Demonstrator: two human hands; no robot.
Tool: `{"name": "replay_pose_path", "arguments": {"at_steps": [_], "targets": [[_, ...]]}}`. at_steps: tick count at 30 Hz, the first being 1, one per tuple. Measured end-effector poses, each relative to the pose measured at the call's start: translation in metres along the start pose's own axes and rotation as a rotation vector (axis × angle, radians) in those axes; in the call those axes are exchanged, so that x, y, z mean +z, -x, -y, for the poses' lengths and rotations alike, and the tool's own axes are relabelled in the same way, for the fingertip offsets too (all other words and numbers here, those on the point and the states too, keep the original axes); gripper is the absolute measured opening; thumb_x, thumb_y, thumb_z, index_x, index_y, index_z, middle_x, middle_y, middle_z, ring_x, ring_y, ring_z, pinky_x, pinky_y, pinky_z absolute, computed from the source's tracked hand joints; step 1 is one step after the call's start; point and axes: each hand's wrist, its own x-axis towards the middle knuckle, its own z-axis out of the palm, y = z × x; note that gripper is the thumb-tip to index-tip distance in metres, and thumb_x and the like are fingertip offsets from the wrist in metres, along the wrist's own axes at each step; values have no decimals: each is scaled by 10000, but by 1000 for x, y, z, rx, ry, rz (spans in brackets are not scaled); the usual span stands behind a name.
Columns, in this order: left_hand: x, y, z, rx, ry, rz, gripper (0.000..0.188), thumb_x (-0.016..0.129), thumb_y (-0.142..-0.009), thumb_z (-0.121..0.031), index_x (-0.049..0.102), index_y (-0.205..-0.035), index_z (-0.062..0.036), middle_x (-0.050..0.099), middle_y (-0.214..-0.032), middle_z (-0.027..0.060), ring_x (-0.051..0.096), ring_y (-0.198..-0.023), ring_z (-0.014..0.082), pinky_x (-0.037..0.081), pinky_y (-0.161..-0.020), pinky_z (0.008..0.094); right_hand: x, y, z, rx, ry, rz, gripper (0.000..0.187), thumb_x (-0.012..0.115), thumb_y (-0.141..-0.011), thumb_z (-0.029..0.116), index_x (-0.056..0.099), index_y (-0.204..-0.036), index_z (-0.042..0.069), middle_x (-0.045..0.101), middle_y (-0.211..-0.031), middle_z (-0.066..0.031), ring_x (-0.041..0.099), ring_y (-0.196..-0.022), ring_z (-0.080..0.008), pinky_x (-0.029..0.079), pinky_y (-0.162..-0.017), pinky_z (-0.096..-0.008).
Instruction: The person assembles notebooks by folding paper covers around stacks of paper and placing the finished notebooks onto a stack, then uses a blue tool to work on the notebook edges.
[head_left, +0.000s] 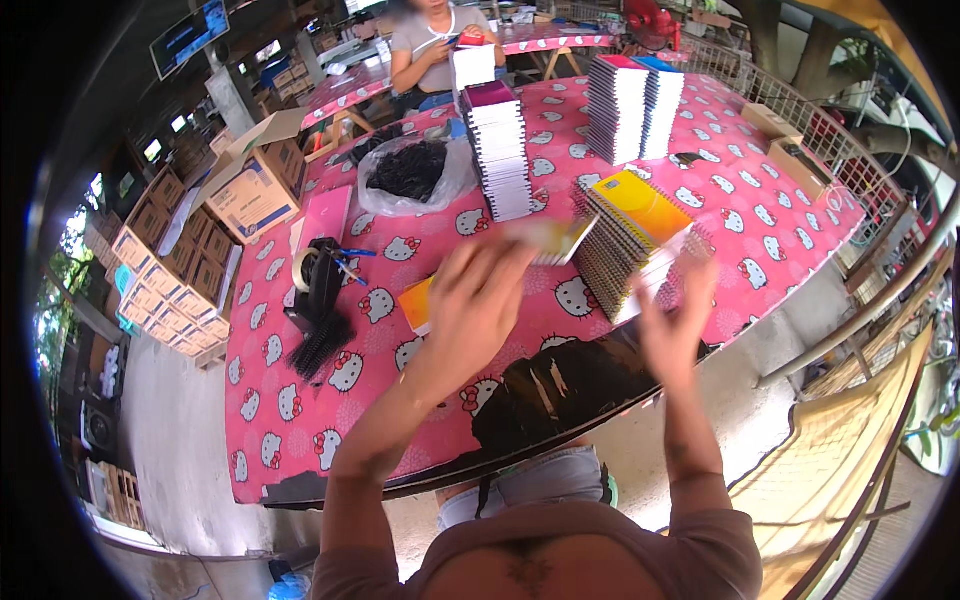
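My left hand [480, 300] is closed on the edge of a spiral notebook [565, 243], blurred by motion, which it holds just left of a stack of spiral notebooks [640, 205] with yellow-orange covers. My right hand [680, 315], also blurred, is at the near right side of that stack with thumb and fingers apart. Whether it touches the pages cannot be made out. Partly hidden behind my left hand, a yellow-orange notebook [415, 305] lies on the pink patterned tablecloth [420, 385].
Tall notebook stacks with dark red [497, 150], red [617, 110] and blue [663, 105] covers stand farther back. A plastic bag of black coils [415, 170], a tape dispenser [318, 280] and loose black coils [322, 345] are at left. Across the table sits another person [425, 45].
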Motion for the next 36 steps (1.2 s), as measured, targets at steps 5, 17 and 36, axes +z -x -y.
{"name": "replay_pose_path", "arguments": {"at_steps": [5, 17, 36], "targets": [[104, -71, 0, 190, 372, -91, 254, 636, -834, 44, 671, -1081, -4, 690, -1117, 157, 651, -1045, 346, 533, -908, 421, -26, -43, -118, 370, -370, 206, 712, 846, -793, 176, 515, -1385, -39, 615, -1286, -188, 589, -1184, -232, 457, -1027, -367], [142, -47, 10, 71, 462, 35, 244, 614, -865, 26, 671, -1099, -12, 686, -1137, 159, 646, -1112, 342, 530, -948, 408, -18, -38, -119, 360, -346, 245, 572, 786, -852, 136, 566, -1340, -65, 667, -1226, -156, 625, -1096, -174, 498, -956, -339], [21, 159, 121, -294, -125, 375, 218, 655, -918, -175, 683, -1098, -55, 693, -1072, 111, 684, -929, 309, 569, -736, 427, 72, 82, 12, 240, -659, 465, 202, 678, -879, 14, 694, -1081, 9, 650, -1079, -139, 645, -978, -235, 499, -873, -321]]}}
